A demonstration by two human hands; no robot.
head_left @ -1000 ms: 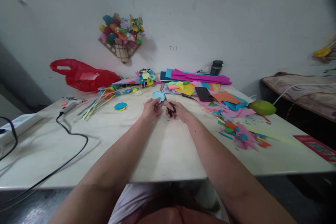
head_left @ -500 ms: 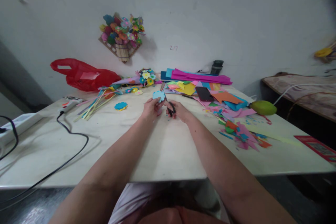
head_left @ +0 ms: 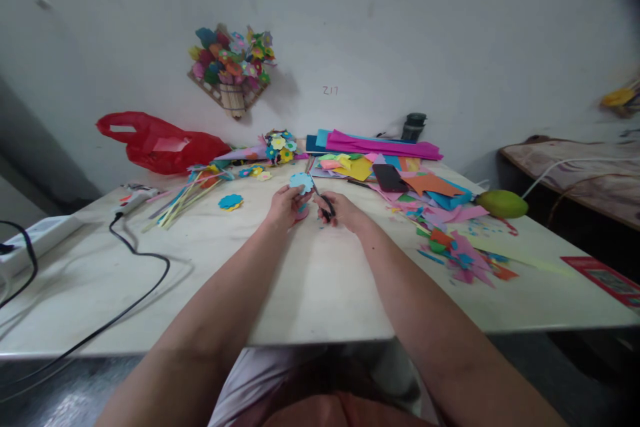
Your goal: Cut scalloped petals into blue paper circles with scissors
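The pale blue paper (head_left: 300,181) is left of the phone (head_left: 389,179), pinched in the left hand's (head_left: 285,207) fingers. The right hand (head_left: 344,211), also left of the phone, curls around the scissors (head_left: 329,205).

Lighting: dim, greyish, diffuse. Shadow: soft, right of wall-hung flower basket (head_left: 233,99). Glare: pale patch on floor (head_left: 70,407), lower left. Optics: wide-angle stretching; dark upper-right corner; scissors (head_left: 329,203) slightly soft.
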